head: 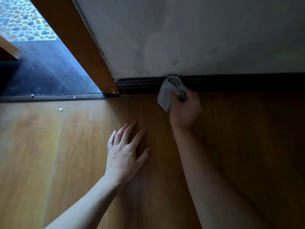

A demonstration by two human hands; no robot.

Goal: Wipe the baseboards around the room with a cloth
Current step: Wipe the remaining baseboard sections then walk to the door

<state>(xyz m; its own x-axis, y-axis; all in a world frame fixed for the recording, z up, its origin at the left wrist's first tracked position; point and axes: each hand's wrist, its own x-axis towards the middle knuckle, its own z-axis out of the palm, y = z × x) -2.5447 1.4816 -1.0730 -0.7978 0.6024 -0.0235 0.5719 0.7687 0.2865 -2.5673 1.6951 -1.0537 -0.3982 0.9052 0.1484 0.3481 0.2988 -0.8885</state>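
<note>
Right hand grips grey cloth at upper center, pressed on dark baseboard above the hand. Cloth bunched, smudged. Left hand flat, fingers spread, on floor.

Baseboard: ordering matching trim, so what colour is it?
The baseboard is dark brown, nearly black; head view shows it.

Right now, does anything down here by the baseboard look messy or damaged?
Yes. Small white flakes lie scattered on the wooden floor and the dark threshold, left of the baseboard. The door frame shows white chips at its bottom corner, perhaps their source. The cloth is grimy.
</note>
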